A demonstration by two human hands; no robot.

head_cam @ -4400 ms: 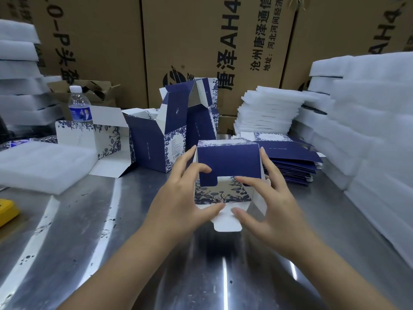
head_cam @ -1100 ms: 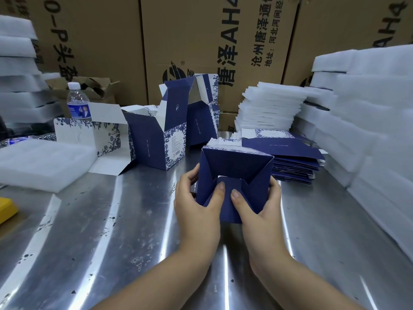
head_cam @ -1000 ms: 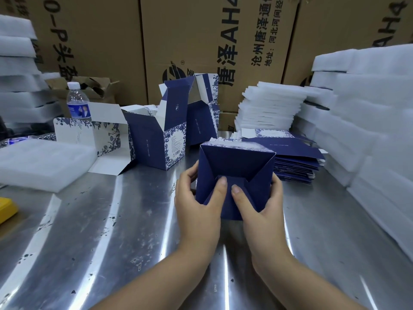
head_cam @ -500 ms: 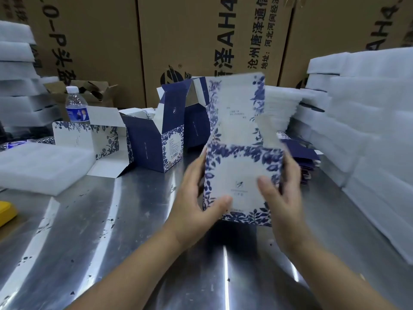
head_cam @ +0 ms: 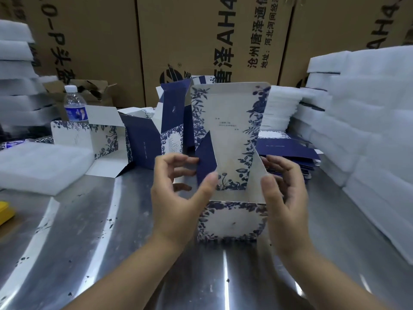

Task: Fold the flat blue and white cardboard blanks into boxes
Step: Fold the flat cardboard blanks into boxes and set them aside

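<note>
a shiny metal table (head_cam: pixel 89 253) fills the near ground, and both forearms reach in over it to a half-made blue and white box (head_cam: pixel 232 222) held upright at the middle, its floral front panel facing the camera; whether its base touches the table i cannot tell. the left hand (head_cam: pixel 178 198) pinches the dark blue side flap (head_cam: pixel 206 159) between thumb and curled fingers. the right hand (head_cam: pixel 286 198) pinches the white side flap (head_cam: pixel 257 175) the same way, thumb in front and fingers behind. the long lid panel (head_cam: pixel 230 121) stands straight up from the far wall. at the near left edge lies a yellow object (head_cam: pixel 5 212). farther left sits a white foam pad (head_cam: pixel 42 166). behind the hands stand folded boxes (head_cam: pixel 143 142) with lids open, left of them an open white box (head_cam: pixel 89 137), and behind that a water bottle (head_cam: pixel 74 104). right of the held box lies a stack of flat blanks (head_cam: pixel 290 151). piles of foam sheets (head_cam: pixel 368 130) line the right side, and brown cartons (head_cam: pixel 201 30) form the far wall
</note>
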